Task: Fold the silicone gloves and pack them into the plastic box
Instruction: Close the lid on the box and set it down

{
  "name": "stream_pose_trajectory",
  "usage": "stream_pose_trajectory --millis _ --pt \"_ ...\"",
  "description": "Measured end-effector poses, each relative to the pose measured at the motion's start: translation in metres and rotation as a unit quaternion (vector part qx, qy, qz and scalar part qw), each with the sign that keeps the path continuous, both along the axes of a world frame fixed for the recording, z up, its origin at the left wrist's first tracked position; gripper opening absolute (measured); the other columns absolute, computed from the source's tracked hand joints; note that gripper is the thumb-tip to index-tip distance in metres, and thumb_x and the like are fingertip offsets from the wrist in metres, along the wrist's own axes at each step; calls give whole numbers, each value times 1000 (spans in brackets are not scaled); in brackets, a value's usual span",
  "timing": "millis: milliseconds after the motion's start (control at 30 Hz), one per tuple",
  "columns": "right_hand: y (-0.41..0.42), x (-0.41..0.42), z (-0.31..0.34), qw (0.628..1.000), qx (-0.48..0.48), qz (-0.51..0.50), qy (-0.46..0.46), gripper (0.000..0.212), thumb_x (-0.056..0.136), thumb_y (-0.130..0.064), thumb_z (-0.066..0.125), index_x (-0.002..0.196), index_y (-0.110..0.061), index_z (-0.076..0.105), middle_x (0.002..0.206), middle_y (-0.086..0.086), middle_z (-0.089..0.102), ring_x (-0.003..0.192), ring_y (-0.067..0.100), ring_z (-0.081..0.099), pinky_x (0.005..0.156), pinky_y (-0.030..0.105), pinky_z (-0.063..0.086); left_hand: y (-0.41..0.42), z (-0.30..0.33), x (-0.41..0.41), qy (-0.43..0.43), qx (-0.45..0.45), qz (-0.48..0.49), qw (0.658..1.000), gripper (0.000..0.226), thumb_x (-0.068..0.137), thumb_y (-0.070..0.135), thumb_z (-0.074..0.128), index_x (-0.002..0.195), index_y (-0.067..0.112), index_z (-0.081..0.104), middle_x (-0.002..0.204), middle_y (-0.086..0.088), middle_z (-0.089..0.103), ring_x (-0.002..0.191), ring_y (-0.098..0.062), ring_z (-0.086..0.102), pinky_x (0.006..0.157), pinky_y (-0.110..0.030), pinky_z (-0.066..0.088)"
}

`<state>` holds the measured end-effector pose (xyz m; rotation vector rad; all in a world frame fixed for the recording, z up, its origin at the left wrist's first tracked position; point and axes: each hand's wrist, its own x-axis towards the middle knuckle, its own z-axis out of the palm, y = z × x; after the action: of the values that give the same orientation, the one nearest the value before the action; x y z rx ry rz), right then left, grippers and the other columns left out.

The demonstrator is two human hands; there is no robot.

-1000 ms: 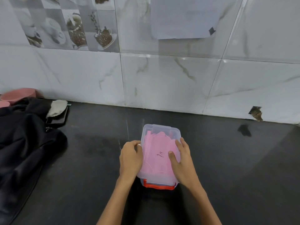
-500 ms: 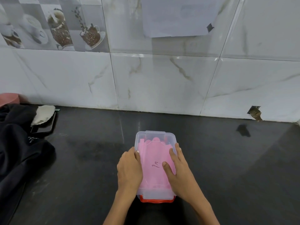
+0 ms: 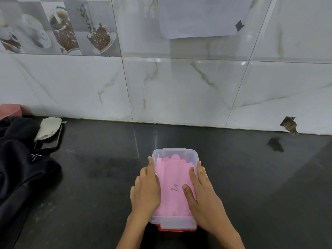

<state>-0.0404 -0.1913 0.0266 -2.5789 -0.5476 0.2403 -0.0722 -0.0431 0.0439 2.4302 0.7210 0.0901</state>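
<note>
A clear plastic box (image 3: 175,151) with its lid on and a red clip at its near end stands on the black counter in front of me. Folded pink silicone gloves (image 3: 175,177) show through the lid, filling the inside. My left hand (image 3: 146,189) lies flat along the box's left edge, fingers together and pressing on the lid. My right hand (image 3: 203,196) rests palm down on the lid's right side, fingers spread toward the far end.
A black garment (image 3: 19,169) is heaped at the left of the counter (image 3: 251,177). By it lie a dark phone (image 3: 48,142) with a pale cloth (image 3: 47,128) on top and a pink bowl (image 3: 9,110). A tiled wall rises behind.
Both hands have slid forward along the lid, from its near sides toward its far end, and lie flatter on it. The box stays where it was; my view has shifted slightly.
</note>
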Motion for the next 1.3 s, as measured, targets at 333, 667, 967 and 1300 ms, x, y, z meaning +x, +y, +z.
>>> stream_pose_trajectory --millis 333,667,967,1300 --pt "37 76 32 979 148 -122 -70 42 102 -30 29 133 -9 48 143 9 46 144 25 21 118 43 8 9 25 83 -138 8 52 989 49 101 29 35 145 8 32 148 -7 40 135 -22 40 113 -42 23" --pt "62 99 9 984 8 -175 -40 57 100 -44 22 92 -5 63 91 11 66 72 23 55 68 34 43 -1 -3 110 -16 81 103 991 47 94 41 35 94 5 64 88 -10 66 82 -27 63 66 -32 42" --pt "69 110 14 971 -19 -236 -21 39 97 -31 29 71 -9 50 65 3 51 58 18 47 58 29 36 18 -3 117 4 -28 63 998 55 87 57 47 84 4 64 82 -9 66 76 -25 60 63 -29 44" --pt "68 107 10 981 -22 -181 -71 41 102 -35 22 102 -7 52 79 6 59 66 20 55 58 31 39 16 -3 105 -128 -32 111 985 34 100 29 42 90 3 62 90 -12 68 71 -20 54 63 -30 39"
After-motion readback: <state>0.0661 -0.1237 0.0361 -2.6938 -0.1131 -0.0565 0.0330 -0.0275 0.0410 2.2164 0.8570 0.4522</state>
